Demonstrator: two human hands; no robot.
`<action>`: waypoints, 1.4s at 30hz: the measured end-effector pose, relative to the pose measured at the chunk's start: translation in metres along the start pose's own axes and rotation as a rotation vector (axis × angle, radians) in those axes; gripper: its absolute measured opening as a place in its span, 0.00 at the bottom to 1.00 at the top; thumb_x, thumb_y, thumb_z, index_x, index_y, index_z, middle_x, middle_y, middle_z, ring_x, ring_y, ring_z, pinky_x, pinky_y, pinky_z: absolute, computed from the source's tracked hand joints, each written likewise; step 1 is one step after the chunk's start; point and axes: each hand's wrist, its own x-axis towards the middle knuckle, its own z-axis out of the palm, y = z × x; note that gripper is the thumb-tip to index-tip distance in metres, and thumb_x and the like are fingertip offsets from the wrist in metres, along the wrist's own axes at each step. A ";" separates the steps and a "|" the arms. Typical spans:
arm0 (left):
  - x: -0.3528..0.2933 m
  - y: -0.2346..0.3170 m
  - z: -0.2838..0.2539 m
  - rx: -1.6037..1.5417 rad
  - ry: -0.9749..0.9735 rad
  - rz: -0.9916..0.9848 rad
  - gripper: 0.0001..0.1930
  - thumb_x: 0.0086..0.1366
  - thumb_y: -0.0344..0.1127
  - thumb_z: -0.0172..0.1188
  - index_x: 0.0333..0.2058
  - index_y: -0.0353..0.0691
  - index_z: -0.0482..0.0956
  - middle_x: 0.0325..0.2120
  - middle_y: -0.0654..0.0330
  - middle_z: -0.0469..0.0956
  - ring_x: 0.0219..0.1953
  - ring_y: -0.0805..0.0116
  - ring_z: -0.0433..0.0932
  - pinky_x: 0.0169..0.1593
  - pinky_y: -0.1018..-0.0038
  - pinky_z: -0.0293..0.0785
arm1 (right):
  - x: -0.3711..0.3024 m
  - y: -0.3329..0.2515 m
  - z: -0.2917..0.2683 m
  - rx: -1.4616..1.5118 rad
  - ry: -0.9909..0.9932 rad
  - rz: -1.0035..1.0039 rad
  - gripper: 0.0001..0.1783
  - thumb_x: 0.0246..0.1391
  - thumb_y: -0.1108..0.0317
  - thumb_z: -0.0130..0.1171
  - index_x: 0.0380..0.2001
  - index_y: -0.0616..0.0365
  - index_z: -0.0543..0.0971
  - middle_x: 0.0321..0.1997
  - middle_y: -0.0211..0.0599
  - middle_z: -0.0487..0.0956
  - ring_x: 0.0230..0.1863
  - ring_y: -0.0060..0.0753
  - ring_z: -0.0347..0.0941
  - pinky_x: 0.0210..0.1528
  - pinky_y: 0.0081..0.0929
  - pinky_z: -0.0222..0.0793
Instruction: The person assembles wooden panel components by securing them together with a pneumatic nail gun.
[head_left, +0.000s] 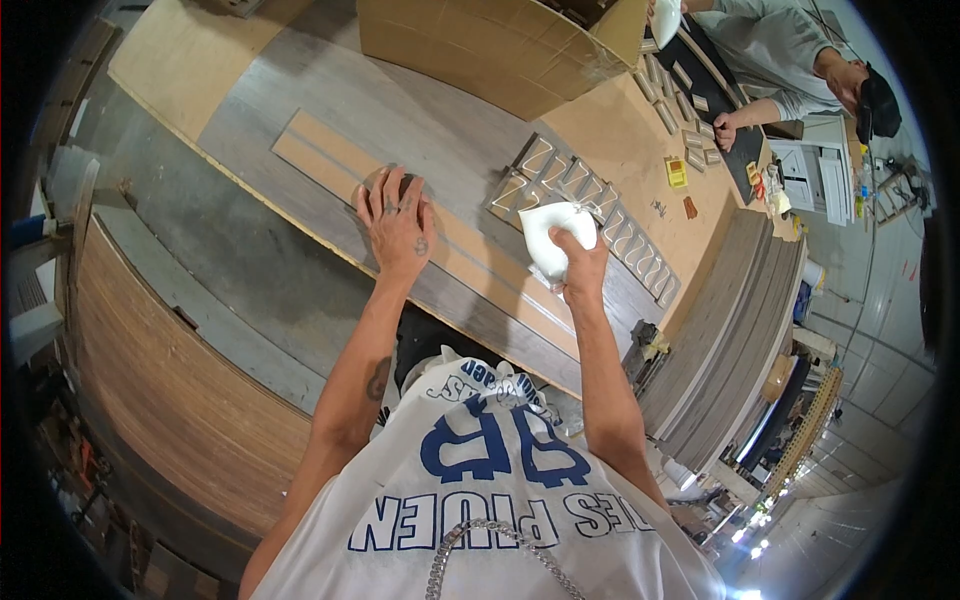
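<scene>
A soft white bottle (545,235), bent into a curve, is squeezed in my right hand (585,262). It hangs over the near edge of several small flat pieces (600,215) set side by side, with white zigzag lines of glue on top. My left hand (398,222) lies on a long tan strip board (490,265) with grey stripes along it, fingers spread and pointing away from me. What is under the left palm is hidden. The board rests on a grey wood-grain panel (270,110).
A large cardboard box (480,50) stands at the back of the bench. Far right, another person (800,60) works beside more small blocks (665,95). A yellow item (677,173) lies nearby. Stacked grey planks (725,320) are at right, brown panels (190,390) at left.
</scene>
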 end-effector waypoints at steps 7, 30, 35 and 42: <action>0.001 0.001 -0.002 0.000 -0.005 0.003 0.17 0.64 0.38 0.57 0.51 0.42 0.80 0.60 0.55 0.69 0.67 0.51 0.60 0.72 0.43 0.44 | -0.004 0.000 -0.002 -0.042 -0.020 0.032 0.23 0.46 0.71 0.69 0.47 0.64 0.78 0.39 0.36 0.82 0.37 0.26 0.79 0.39 0.27 0.76; -0.001 -0.003 -0.003 0.008 0.013 0.025 0.17 0.64 0.38 0.56 0.51 0.44 0.80 0.60 0.56 0.69 0.67 0.52 0.61 0.72 0.45 0.44 | -0.012 0.011 -0.019 0.052 0.056 0.052 0.18 0.48 0.72 0.67 0.44 0.64 0.80 0.39 0.35 0.82 0.34 0.26 0.78 0.34 0.25 0.74; 0.001 -0.004 0.006 0.012 0.070 0.059 0.16 0.66 0.40 0.55 0.50 0.43 0.80 0.58 0.55 0.73 0.65 0.51 0.64 0.71 0.45 0.47 | -0.039 -0.004 -0.051 0.307 0.206 0.065 0.23 0.51 0.68 0.66 0.50 0.66 0.76 0.37 0.36 0.82 0.34 0.28 0.79 0.32 0.27 0.75; -0.003 -0.032 0.020 0.058 0.067 0.141 0.25 0.70 0.46 0.57 0.58 0.34 0.73 0.62 0.42 0.68 0.66 0.42 0.64 0.69 0.52 0.57 | -0.176 -0.092 -0.261 1.401 -0.561 -0.420 0.43 0.62 0.43 0.54 0.71 0.58 0.57 0.64 0.60 0.68 0.48 0.62 0.76 0.33 0.45 0.83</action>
